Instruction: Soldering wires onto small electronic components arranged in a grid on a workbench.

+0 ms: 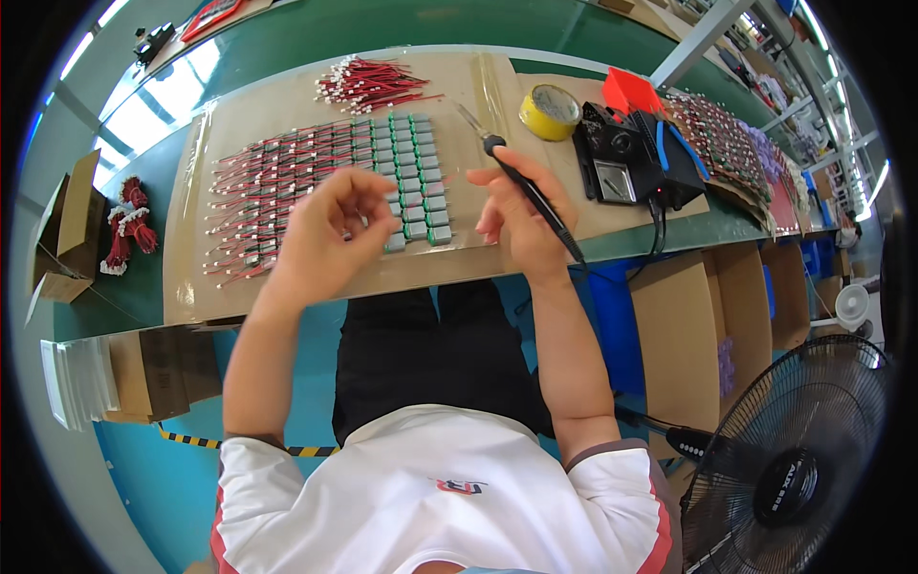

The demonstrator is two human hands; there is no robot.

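My right hand (524, 206) is closed around a soldering iron (534, 191), whose metal tip points up and to the left over the brown work surface. My left hand (335, 228) hovers over the lower part of the laid-out parts, fingers curled and the thumb apart from them; I see nothing held there. Beneath and beyond it lie neat rows of small grey blocks with green edges (409, 163). Red and black leads with white connectors (251, 182) spread from the rows at the left. A loose pile of red wires with white plugs (368, 84) rests behind the rows.
A yellow tape roll (550, 113) sits right of the iron, beside a black soldering station (622, 153) with a blue-handled tool (684, 148) and a red bin (631, 91). Wire bundles (129, 225) and an open carton (72, 225) stand left. A fan (789, 469) stands lower right.
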